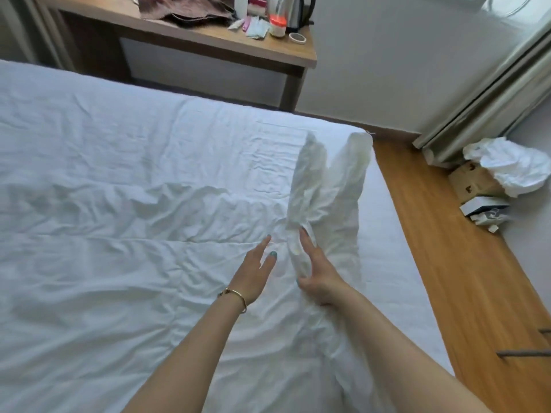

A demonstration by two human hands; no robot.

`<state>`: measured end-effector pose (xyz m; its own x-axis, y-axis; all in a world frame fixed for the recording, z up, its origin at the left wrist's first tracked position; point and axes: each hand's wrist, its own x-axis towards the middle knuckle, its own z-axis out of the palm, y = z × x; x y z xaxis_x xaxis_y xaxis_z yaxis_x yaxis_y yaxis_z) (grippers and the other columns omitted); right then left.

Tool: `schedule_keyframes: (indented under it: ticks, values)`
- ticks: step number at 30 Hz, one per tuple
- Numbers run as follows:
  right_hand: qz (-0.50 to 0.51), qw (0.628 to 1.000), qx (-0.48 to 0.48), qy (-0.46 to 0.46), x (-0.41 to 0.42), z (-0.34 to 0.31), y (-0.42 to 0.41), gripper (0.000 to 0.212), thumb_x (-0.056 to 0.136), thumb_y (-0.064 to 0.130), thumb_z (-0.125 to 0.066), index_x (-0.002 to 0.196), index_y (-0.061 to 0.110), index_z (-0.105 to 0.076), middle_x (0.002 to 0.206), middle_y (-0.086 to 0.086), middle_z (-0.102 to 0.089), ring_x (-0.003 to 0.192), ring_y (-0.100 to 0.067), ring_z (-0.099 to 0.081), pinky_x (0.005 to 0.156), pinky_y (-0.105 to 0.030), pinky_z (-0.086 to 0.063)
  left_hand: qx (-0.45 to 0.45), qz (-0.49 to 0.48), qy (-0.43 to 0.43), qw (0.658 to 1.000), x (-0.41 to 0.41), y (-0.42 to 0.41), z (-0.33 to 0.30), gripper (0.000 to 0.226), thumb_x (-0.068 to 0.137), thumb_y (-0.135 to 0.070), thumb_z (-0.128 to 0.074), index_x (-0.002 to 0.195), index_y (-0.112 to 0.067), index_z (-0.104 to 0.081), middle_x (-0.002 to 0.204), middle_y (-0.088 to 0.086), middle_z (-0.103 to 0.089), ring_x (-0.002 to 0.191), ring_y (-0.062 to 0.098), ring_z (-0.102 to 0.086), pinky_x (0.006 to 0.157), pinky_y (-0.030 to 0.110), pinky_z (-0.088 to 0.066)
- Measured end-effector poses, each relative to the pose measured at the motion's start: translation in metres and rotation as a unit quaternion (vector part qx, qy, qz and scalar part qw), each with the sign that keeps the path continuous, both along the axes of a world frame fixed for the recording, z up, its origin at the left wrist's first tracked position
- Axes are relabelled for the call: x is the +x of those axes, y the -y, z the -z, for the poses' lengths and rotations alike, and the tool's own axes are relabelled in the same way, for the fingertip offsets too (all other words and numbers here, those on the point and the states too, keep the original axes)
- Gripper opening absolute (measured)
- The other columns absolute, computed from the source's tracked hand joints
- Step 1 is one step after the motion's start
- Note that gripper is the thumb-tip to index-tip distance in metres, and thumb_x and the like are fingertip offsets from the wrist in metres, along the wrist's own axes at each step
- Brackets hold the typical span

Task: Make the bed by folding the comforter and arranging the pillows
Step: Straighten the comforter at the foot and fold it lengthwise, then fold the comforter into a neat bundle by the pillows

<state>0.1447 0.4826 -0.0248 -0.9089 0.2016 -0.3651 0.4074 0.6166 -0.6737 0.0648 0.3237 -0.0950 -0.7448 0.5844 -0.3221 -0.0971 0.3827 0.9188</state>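
A wrinkled white comforter (134, 204) covers most of the bed. Near its right edge the cloth is drawn up into two raised folds (331, 180) that run away from me towards the far corner. My right hand (317, 272) grips the near end of the left fold, thumb on one side and fingers laid along the other. My left hand (253, 272), with a gold bracelet at the wrist, hovers flat just left of that fold, fingers straight. No pillows are in view.
A bare strip of white mattress (384, 234) runs along the bed's right side, with wooden floor (447, 248) beyond. A wooden desk (208, 46) with clothes, a kettle and small items stands past the bed. Boxes and a white bag (504, 171) lie by the curtain.
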Motion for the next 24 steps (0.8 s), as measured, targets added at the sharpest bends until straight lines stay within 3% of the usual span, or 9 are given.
schedule_keyframes:
  ticks: [4,6,8,10,12,14,18,21,24]
  values:
    - [-0.019,0.997,-0.005,0.068,-0.015,0.053,0.069,0.106,0.078,-0.001,-0.059,0.152,0.031,0.009,0.161,0.009,0.007,0.149,-0.008,0.001,0.107,-0.005,-0.010,0.010,-0.009,0.085,0.996,-0.021,0.050,0.034,0.055,0.098,-0.052,-0.039,0.149,-0.047,-0.017,0.156,-0.005,-0.029,0.141,0.011,-0.029,0.106,0.027,-0.027]
    - [-0.005,0.994,-0.022,0.109,-0.019,0.071,0.086,0.108,0.079,0.003,-0.064,0.153,0.035,0.008,0.161,0.007,0.009,0.150,-0.012,0.001,0.107,-0.011,-0.022,-0.008,0.012,0.127,0.992,-0.022,0.061,0.058,0.063,0.098,-0.050,-0.042,0.152,-0.037,-0.011,0.158,0.001,-0.022,0.144,0.016,-0.024,0.113,0.030,-0.024]
    - [0.048,0.990,-0.075,0.110,-0.020,0.079,0.092,0.105,0.079,0.003,-0.065,0.153,0.041,-0.001,0.162,0.009,-0.001,0.146,-0.015,-0.023,0.095,-0.014,-0.042,-0.008,0.029,0.136,0.990,-0.015,0.058,0.075,0.072,0.097,-0.047,-0.048,0.153,-0.031,-0.006,0.161,-0.002,-0.013,0.146,0.013,-0.016,0.114,0.027,-0.016]
    - [0.079,0.994,-0.027,0.072,-0.010,0.078,0.095,0.093,0.082,0.012,-0.066,0.151,0.042,-0.012,0.162,0.007,-0.009,0.129,-0.009,-0.043,0.092,-0.016,-0.045,0.004,0.003,0.127,0.992,-0.007,0.043,0.079,0.087,0.090,-0.047,-0.060,0.153,-0.030,-0.003,0.161,-0.004,-0.009,0.146,0.011,-0.014,0.109,0.022,-0.015]
    - [0.094,0.985,0.135,0.049,0.011,0.080,0.099,0.093,0.081,0.040,-0.067,0.152,0.039,-0.007,0.163,0.007,-0.005,0.139,-0.008,-0.027,0.106,-0.020,-0.034,0.020,-0.034,0.112,0.993,-0.003,0.022,0.074,0.106,0.076,-0.053,-0.073,0.152,-0.036,-0.001,0.158,-0.004,-0.011,0.143,0.011,-0.016,0.109,0.021,-0.017]
    - [0.139,0.947,0.273,0.098,0.035,0.082,0.107,0.115,0.065,0.077,-0.057,0.150,0.043,0.012,0.160,0.005,0.015,0.145,-0.021,-0.001,0.115,-0.039,-0.021,0.043,-0.084,0.091,0.991,-0.006,0.002,0.067,0.116,0.064,-0.057,-0.081,0.149,-0.043,-0.003,0.153,0.001,-0.016,0.141,0.015,-0.023,0.111,0.025,-0.022]
    - [0.215,0.915,0.273,0.206,0.060,0.090,0.130,0.126,0.037,0.103,-0.034,0.132,0.058,0.036,0.152,0.000,0.033,0.142,-0.038,0.010,0.109,-0.062,-0.009,-0.016,-0.133,0.038,0.990,-0.026,-0.025,0.065,0.130,0.042,-0.077,-0.078,0.142,-0.057,0.004,0.158,0.005,-0.004,0.143,0.025,-0.022,0.111,0.040,-0.030]
    - [0.151,0.899,0.294,0.288,0.065,0.103,0.154,0.134,0.038,0.097,-0.045,0.126,0.053,0.046,0.148,-0.009,0.036,0.138,-0.045,0.006,0.098,-0.064,-0.018,-0.114,-0.094,0.001,0.989,-0.038,-0.036,0.070,0.139,0.038,-0.077,-0.078,0.138,-0.059,0.018,0.158,0.009,0.007,0.141,0.034,-0.028,0.107,0.045,-0.039]
    - [0.136,0.886,0.310,0.317,0.066,0.104,0.156,0.137,0.067,0.046,-0.076,0.128,0.050,0.047,0.147,-0.021,0.002,0.124,-0.037,-0.028,0.091,-0.049,-0.040,-0.103,-0.087,-0.026,0.990,-0.041,-0.044,0.071,0.128,0.058,-0.043,-0.084,0.145,-0.053,0.010,0.141,0.020,-0.019,0.110,0.037,-0.054,0.088,0.033,-0.048]
